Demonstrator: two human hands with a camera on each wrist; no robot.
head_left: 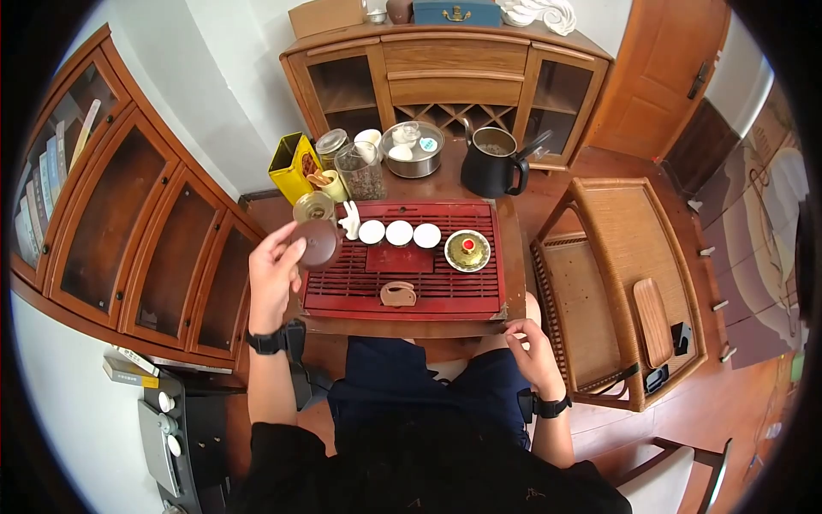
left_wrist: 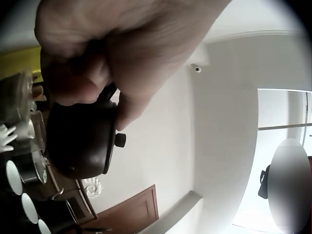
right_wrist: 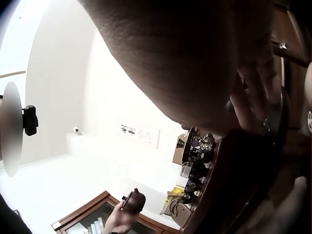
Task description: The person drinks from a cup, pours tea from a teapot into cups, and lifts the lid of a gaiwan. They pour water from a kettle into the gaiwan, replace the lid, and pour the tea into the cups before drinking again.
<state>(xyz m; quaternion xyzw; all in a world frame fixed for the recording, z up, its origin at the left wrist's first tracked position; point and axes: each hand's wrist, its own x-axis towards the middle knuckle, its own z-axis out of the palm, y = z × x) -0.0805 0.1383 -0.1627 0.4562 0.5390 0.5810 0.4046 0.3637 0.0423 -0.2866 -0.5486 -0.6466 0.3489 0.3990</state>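
Observation:
In the head view my left hand grips a dark brown teapot above the left part of the red slatted tea tray. In the left wrist view the teapot's lid has a small knob, with the thumb close to it. My right hand rests by the table's front right corner, fingers loosely curled and holding nothing. Three white cups stand in a row on the tray. To their right is a patterned lidded bowl with a red knob; a small brown handled piece lies near the front.
A glass pitcher and a white hand-shaped ornament stand by the tray's left back corner. Behind are a yellow tin, glass jars, a steel pot and a black kettle. A rattan cart stands at right.

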